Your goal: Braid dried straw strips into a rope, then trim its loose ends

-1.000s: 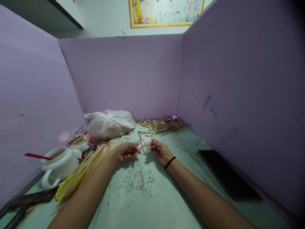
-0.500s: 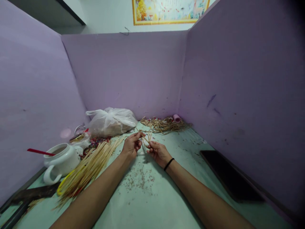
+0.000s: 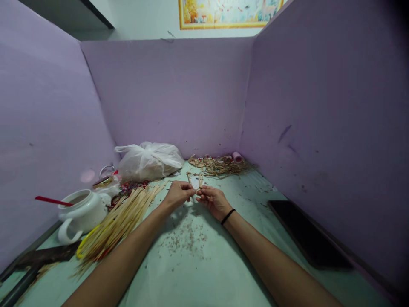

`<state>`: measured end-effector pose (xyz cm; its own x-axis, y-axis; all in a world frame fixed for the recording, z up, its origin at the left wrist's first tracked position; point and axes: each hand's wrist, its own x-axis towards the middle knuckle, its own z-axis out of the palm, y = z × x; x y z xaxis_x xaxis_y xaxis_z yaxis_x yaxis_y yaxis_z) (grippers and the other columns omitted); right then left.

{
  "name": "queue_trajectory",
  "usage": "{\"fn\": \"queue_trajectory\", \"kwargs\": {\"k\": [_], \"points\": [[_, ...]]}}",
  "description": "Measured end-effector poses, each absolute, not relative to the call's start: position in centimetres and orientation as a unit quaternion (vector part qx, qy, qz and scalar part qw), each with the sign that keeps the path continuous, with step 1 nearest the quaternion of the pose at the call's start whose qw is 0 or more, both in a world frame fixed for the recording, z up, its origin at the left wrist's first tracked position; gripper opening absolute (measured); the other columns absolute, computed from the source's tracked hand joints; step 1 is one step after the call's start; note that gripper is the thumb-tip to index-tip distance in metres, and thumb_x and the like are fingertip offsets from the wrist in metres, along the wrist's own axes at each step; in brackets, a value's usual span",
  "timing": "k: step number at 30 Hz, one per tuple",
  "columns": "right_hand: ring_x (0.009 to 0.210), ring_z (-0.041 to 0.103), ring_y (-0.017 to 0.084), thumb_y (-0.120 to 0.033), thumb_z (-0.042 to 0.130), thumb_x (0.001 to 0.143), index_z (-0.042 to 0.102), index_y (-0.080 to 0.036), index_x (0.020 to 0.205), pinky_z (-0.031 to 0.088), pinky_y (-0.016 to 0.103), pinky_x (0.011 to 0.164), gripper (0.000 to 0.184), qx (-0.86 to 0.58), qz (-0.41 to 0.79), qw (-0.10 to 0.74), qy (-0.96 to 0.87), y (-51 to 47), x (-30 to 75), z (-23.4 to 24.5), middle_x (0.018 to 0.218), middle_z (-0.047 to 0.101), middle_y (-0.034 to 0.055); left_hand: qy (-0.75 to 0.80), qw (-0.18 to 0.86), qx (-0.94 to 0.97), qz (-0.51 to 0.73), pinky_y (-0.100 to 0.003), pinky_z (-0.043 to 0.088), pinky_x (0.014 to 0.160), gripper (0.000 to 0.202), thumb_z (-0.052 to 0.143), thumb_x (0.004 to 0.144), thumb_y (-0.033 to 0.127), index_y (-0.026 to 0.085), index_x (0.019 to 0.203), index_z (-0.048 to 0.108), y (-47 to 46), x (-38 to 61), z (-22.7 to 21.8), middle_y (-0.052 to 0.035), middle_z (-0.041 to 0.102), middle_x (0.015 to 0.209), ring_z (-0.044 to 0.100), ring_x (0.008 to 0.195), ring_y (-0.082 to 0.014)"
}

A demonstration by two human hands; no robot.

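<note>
Above the middle of the table, my left hand (image 3: 179, 194) and my right hand (image 3: 213, 201) meet fingertip to fingertip. Both are closed in a pinch on a small piece of pale straw strips (image 3: 200, 181), whose thin ends stick up beyond the fingers. Part of the straw is hidden behind my fingertips, so its full shape cannot be made out. A black band circles my right wrist. To the left of my left arm lies a loose bundle of long dry straw strips (image 3: 128, 217), spread out on the table.
A white pot (image 3: 86, 213) with a red stick stands at the left. Behind the straw sits a tied white plastic bag (image 3: 150, 162). Braided straw cords (image 3: 222, 167) lie at the back, by a pink spool (image 3: 237, 157). A dark flat slab (image 3: 306, 234) lies right. Purple walls enclose three sides.
My left hand has turned palm-down and come in to meet my right fingertips. The strip that slanted up between the hands is now mostly hidden in the pinch.
</note>
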<state>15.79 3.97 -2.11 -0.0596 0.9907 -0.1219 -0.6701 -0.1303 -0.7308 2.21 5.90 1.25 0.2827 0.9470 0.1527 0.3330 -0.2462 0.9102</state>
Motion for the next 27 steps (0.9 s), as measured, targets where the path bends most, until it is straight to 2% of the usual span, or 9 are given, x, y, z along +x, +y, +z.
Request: {"fn": "queue_trajectory", "kwargs": {"k": [5,13,22,27], "points": [[0.041,0.053,0.007,0.0,0.057,0.062,0.054,-0.012,0.069,0.055,0.024,0.052,0.014,-0.318,0.676,0.614,-0.255,4.0,15.8,-2.2,0.054,0.063,0.0019,0.486,0.398,0.689,0.361,-0.018,0.027,0.04,0.012,0.058,0.059,0.021,0.013,0.049,0.059,5.5,2.3,1.8,0.003,0.05,0.038,0.037,0.035,-0.0047],[0.042,0.055,0.009,-0.002,0.065,0.057,0.054,-0.014,0.067,0.055,0.025,0.052,0.019,-0.309,0.665,0.632,-0.25,4.1,15.7,-2.4,0.055,0.065,0.0024,0.485,0.367,0.676,0.416,-0.018,0.027,0.039,0.015,0.059,0.061,0.023,0.013,0.05,0.06,5.6,2.7,1.0,0.0028,0.051,0.039,0.038,0.036,-0.0054],[0.041,0.055,0.008,-0.001,0.061,0.06,0.052,-0.014,0.068,0.054,0.024,0.052,0.017,-0.316,0.662,0.635,-0.243,4.1,15.7,-2.2,0.055,0.064,0.0017,0.424,0.37,0.701,0.438,-0.019,0.033,0.043,0.015,0.06,0.06,0.026,0.013,0.054,0.063,5.4,2.6,0.8,0.0017,0.053,0.044,0.043,0.042,-0.0072],[0.041,0.055,0.009,-0.002,0.065,0.057,0.053,-0.014,0.067,0.054,0.024,0.051,0.02,-0.307,0.665,0.635,-0.246,4.1,15.7,-2.4,0.055,0.064,0.0018,0.422,0.363,0.706,0.438,-0.019,0.033,0.044,0.015,0.06,0.06,0.026,0.013,0.054,0.064,5.4,2.5,0.9,0.0011,0.053,0.044,0.043,0.042,-0.0077]]}}
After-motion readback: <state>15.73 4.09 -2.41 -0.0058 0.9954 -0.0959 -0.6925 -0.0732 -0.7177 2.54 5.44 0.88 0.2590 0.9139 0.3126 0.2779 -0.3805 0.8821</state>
